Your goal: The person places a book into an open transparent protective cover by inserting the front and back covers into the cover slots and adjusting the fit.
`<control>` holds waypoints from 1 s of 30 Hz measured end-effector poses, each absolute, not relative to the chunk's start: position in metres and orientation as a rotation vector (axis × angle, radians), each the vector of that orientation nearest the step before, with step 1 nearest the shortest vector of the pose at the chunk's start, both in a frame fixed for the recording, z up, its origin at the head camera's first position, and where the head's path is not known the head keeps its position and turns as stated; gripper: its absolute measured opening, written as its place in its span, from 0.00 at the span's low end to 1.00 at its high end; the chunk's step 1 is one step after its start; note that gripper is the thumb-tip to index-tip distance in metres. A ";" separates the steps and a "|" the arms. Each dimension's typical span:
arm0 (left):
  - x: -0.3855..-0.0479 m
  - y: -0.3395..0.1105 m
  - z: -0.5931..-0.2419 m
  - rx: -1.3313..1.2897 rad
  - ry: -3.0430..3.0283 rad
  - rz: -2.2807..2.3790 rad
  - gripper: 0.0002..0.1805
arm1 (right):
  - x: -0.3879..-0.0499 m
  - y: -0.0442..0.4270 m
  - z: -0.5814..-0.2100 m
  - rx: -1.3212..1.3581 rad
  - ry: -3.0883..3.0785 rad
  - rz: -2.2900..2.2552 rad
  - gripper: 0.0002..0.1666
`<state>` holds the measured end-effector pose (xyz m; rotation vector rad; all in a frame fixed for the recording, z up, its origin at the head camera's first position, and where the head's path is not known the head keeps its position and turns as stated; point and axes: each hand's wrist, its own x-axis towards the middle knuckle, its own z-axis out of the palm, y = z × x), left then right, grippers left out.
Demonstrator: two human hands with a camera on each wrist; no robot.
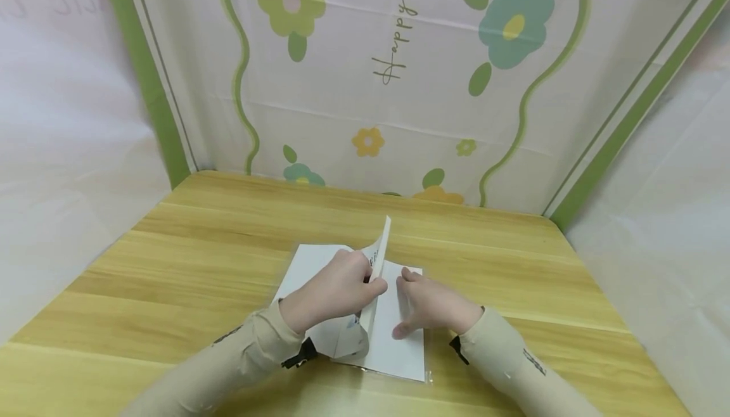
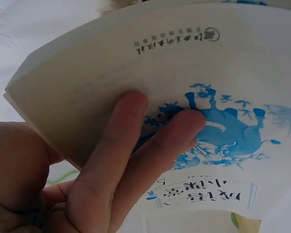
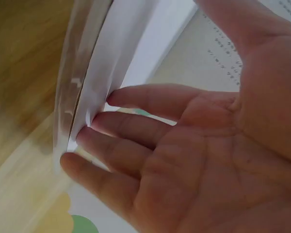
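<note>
A book lies spread on the table, its page block (image 1: 377,296) standing up from a white cover (image 1: 393,357) with a clear plastic edge. My left hand (image 1: 336,287) grips that block, thumb on one side and fingers on the other. In the left wrist view, its fingers lie across a title page (image 2: 252,53) with blue drawings and dark characters. My right hand (image 1: 430,303) rests on the right cover panel, fingers spread and fairly straight. The right wrist view shows those fingertips touching the white panel beside the clear plastic film (image 3: 65,97), with printed text (image 3: 220,58) behind the thumb.
The wooden table (image 1: 513,258) extends around the book on all sides. A pale cloth with printed flowers (image 1: 367,142) hangs behind its far edge, and white cloth hangs at the left (image 1: 74,119) and right (image 1: 661,182).
</note>
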<state>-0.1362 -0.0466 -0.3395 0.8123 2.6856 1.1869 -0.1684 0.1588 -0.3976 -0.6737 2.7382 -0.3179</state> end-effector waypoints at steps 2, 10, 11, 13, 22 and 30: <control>-0.138 -0.051 -0.337 0.805 2.685 1.180 0.26 | -0.168 0.159 -0.398 -0.695 2.738 -0.312 0.59; -0.143 -0.081 -0.333 0.731 2.718 1.158 0.24 | -0.167 0.161 -0.396 -0.716 2.726 -0.267 0.60; -0.144 -0.084 -0.333 0.730 2.720 1.156 0.23 | -0.166 0.162 -0.396 -0.716 2.723 -0.269 0.60; -0.144 -0.091 -0.334 0.705 2.714 1.157 0.24 | -0.165 0.162 -0.396 -0.723 2.719 -0.275 0.60; -0.146 -0.128 -0.339 0.516 2.618 1.273 0.13 | -0.165 0.161 -0.395 -0.734 2.701 -0.291 0.60; -0.153 -0.162 -0.356 0.370 2.621 1.223 0.09 | -0.164 0.161 -0.394 -0.737 2.693 -0.304 0.60</control>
